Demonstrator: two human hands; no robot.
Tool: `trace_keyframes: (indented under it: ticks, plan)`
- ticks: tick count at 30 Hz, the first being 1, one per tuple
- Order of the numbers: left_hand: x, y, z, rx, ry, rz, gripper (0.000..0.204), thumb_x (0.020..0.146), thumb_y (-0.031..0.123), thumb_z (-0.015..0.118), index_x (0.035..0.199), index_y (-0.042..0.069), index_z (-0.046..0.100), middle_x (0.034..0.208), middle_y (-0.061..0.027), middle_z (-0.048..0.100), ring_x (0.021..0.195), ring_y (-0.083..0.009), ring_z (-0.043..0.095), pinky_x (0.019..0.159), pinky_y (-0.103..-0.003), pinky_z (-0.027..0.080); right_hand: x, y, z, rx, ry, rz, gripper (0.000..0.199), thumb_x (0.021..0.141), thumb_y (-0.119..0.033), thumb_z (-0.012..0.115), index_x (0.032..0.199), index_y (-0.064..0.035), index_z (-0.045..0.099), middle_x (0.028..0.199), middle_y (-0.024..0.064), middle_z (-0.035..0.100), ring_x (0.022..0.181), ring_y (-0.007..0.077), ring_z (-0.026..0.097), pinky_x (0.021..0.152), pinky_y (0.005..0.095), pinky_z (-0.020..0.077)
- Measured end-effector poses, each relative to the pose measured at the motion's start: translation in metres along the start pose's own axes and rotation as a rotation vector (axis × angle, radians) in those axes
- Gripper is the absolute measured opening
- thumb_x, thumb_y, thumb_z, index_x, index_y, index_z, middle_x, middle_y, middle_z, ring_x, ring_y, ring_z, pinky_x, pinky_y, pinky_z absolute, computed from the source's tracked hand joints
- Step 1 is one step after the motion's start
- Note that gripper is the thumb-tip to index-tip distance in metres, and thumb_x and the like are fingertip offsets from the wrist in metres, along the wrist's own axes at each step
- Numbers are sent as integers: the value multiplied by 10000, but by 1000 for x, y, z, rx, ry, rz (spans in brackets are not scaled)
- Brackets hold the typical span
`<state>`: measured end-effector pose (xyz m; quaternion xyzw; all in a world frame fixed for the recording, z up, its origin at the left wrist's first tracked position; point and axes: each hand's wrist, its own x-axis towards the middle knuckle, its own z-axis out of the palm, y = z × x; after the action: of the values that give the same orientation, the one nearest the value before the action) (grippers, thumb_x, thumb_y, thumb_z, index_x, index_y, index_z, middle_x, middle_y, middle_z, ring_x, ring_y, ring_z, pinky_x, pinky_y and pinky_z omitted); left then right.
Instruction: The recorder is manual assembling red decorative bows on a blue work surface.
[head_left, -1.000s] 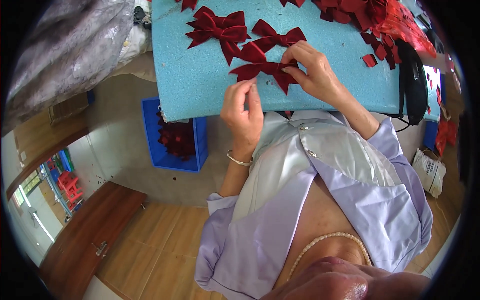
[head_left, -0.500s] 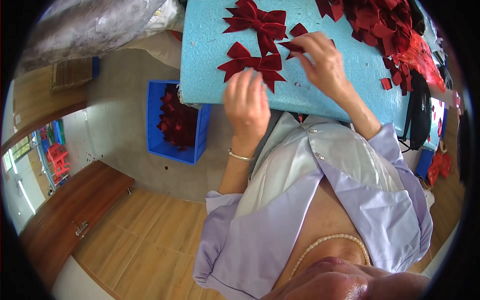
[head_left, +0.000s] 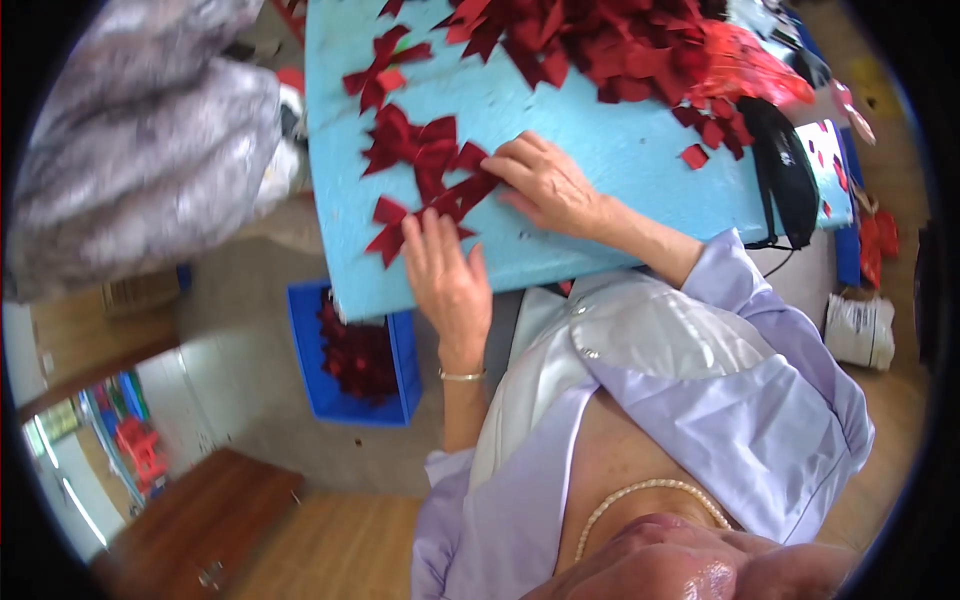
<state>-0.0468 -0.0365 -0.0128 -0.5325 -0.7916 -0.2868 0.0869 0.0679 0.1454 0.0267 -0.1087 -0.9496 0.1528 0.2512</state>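
My left hand [head_left: 447,280] lies with its fingers stretched out, the tips on a dark red velvet bow [head_left: 388,230] near the left edge of the blue table. To its right, my right hand [head_left: 548,185] has bent fingers pinched at the end of another red bow [head_left: 468,190]; its fingertips are partly hidden. The two bows meet or overlap between my hands. Just beyond lies a larger red bow [head_left: 412,143], and farther off another bow-shaped piece [head_left: 385,68].
A heap of red velvet pieces [head_left: 590,45] covers the table's far side, beside a red plastic bag [head_left: 755,65]. A black pouch [head_left: 782,175] lies at the right edge. Below the table's left corner stands a blue crate [head_left: 305,350] holding red pieces.
The view has shifted. My right hand has moved in toward my left hand, bringing its red bow up against the others. My left hand's fingers have straightened over the near bow.
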Motion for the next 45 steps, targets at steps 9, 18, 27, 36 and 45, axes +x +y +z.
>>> trace_keyframes:
  ticks: [9,18,27,36,45]
  plan:
    - [10,4,-11,-167,233,166,294,916,130,648,1165,-26,624,1304,-171,593,1297,-390,508,1067,-538,396,-18,128,-109,-726,389,359,430,739,-162,786,1130,-63,636,1155,104,604,1110,315,542,867,434,487]
    - [29,38,22,-182,-122,165,610,826,310,748,1292,-40,568,1476,-196,435,1384,-413,367,1098,-543,340,-37,169,-122,-652,223,220,127,868,-27,613,980,-52,665,936,130,653,928,337,616,812,430,507]
    - [31,26,52,-290,-28,146,551,805,221,765,1248,-50,578,1416,-202,486,1343,-423,418,1097,-522,356,-33,88,-143,264,399,357,167,966,12,576,1108,-3,662,1026,-1,662,946,60,594,842,209,468]
    - [81,81,51,-1011,151,272,472,717,-110,633,1175,3,618,1126,-158,655,1038,-350,624,862,-391,520,-28,-23,-79,332,134,91,174,785,149,625,916,36,617,862,109,611,753,225,627,669,294,507]
    - [38,61,18,-1361,-32,-243,137,931,38,658,1053,-19,682,967,-61,706,837,-91,625,747,-284,521,-35,20,-72,334,89,-84,205,856,-45,684,1027,40,609,968,143,616,816,273,609,716,337,497]
